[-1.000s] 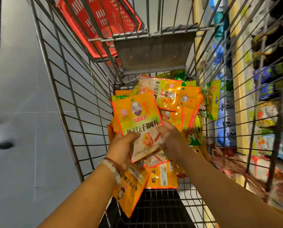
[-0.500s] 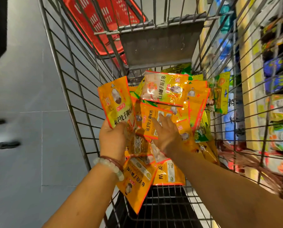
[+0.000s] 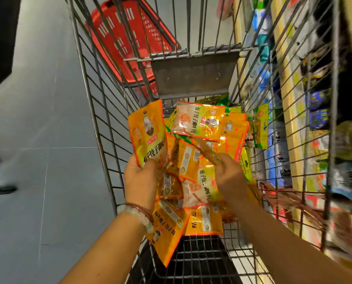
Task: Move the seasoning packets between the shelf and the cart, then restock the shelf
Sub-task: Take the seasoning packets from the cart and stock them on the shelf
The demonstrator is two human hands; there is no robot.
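Observation:
Several orange and yellow seasoning packets (image 3: 199, 124) lie heaped in the wire cart (image 3: 101, 128). My left hand (image 3: 140, 181) grips one upright orange packet (image 3: 148, 132) by its lower edge, against the cart's left wall. My right hand (image 3: 230, 177) pinches the corner of another orange packet (image 3: 208, 153), lifted edge-on and blurred, above the heap. The shelf (image 3: 289, 95) with yellow edges runs along the right, seen through the cart's wires.
A red plastic basket (image 3: 130, 37) sits beyond the cart's front end. A grey flap (image 3: 193, 74) hangs inside the cart's far wall. Grey tiled floor (image 3: 38, 160) spreads to the left. Packaged goods (image 3: 318, 111) fill the shelf at right.
My left hand has kept its packet and tilted it more upright by the left wall. My right hand, flat on the heap before, has pinched a packet and lifted it.

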